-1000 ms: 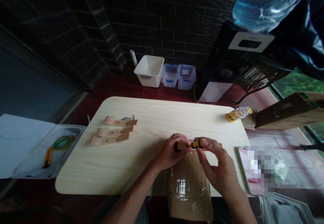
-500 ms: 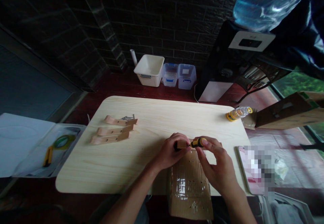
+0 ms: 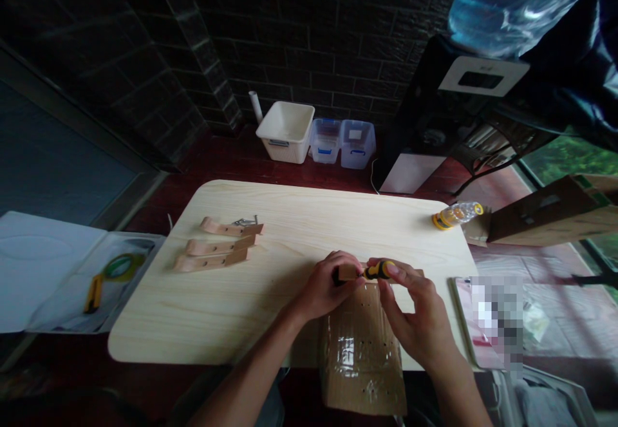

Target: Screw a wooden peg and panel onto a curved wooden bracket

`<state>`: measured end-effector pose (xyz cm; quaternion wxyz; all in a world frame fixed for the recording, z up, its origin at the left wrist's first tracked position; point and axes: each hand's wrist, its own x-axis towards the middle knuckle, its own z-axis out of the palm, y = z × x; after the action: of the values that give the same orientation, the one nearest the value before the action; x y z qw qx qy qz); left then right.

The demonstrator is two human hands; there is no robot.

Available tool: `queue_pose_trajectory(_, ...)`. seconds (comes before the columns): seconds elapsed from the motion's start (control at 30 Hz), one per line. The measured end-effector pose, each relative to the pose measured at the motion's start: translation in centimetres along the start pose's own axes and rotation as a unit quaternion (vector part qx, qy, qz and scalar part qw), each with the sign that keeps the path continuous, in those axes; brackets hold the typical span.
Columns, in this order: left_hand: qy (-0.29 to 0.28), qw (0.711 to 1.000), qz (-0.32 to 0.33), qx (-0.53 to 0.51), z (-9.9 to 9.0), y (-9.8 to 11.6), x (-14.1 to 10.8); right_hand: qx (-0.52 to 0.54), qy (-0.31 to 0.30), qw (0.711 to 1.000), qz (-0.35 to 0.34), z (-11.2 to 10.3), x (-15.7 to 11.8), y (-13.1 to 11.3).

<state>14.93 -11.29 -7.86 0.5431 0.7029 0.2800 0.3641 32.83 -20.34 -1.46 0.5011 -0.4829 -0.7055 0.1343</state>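
Note:
My right hand (image 3: 420, 304) grips a short yellow and black screwdriver (image 3: 379, 270) by its handle, which points left. The driver's tip end meets my left hand (image 3: 333, 285), closed around a small brown block-like piece (image 3: 346, 272); whether it is wood or cardboard is unclear. Under both hands a taped cardboard sheet (image 3: 364, 350) with several small holes hangs over the table's near edge. Away to the left lie three curved wooden hooks (image 3: 212, 261), each with dark holes. Several metal screws (image 3: 246, 221) rest beside the farthest one.
A pale wooden table (image 3: 159, 317) carries all this. A clear bottle with yellow ends (image 3: 457, 215) lies at its far right. An open plastic case (image 3: 130, 298) holding a yellow cutter (image 3: 93, 293) and green tape stands left. Bins (image 3: 286, 132) and a water dispenser (image 3: 425, 131) are behind.
Both hands, the screwdriver and the brown piece stay almost in place. The whole view shifts slightly; nothing has been let go or picked up.

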Motion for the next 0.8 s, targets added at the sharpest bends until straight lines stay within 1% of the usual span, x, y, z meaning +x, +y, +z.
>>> queue_pose_trajectory(0.2,-0.001,1.000,-0.006,0.002,0.05,0.10,0.00,-0.004,-0.006,1.000,0.015,-0.06,-0.29,0.37)
queue_pose_trajectory(0.47,-0.006,1.000,-0.010,0.001,0.01,0.13,-0.05,0.013,-0.003,1.000,0.008,0.13,0.18,-0.47)
queue_pose_trajectory(0.63,-0.001,1.000,-0.006,-0.002,0.03,0.27,-0.04,0.022,0.002,1.000,0.010,0.37,0.12,0.05)
queue_pose_trajectory(0.8,-0.007,1.000,-0.010,0.003,-0.01,0.08,-0.08,-0.004,0.006,1.000,0.018,0.34,0.09,0.40)
